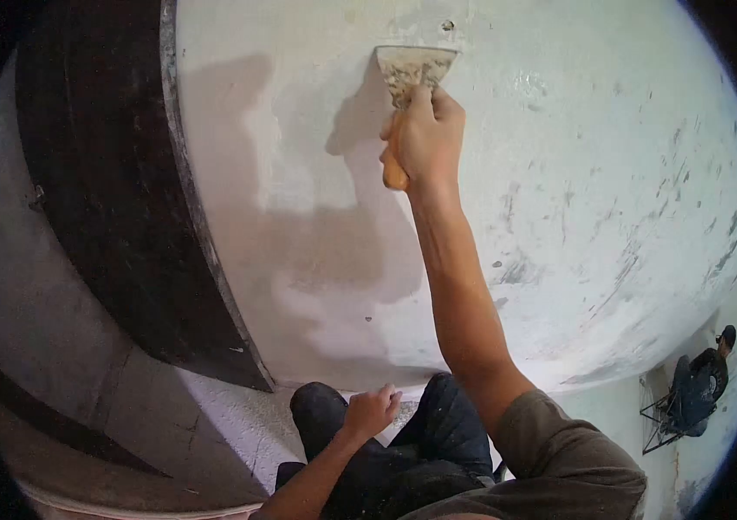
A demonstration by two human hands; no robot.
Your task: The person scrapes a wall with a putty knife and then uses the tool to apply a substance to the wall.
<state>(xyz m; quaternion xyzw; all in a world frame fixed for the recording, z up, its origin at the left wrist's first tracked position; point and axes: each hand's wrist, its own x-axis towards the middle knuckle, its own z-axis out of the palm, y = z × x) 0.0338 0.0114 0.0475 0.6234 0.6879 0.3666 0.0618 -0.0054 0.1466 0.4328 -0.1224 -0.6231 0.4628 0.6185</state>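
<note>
My right hand (pixel 438 143) is wrapped round the orange handle of a putty knife (pixel 407 69), arm stretched up in front of me. The wide blade, smeared with filler, points upward and lies against the white wall (pixel 334 156), just below a small hole (pixel 447 26). Down over my lap, my left hand (pixel 373 410) is curled closed, and nothing shows sticking out of it.
A dark door or panel (pixel 108 173) with a worn edge borders the wall on the left. Grey scuffs and small pits mark the wall to the right. Another person (pixel 699 381) sits on a metal-framed seat (pixel 659 425) at the far right.
</note>
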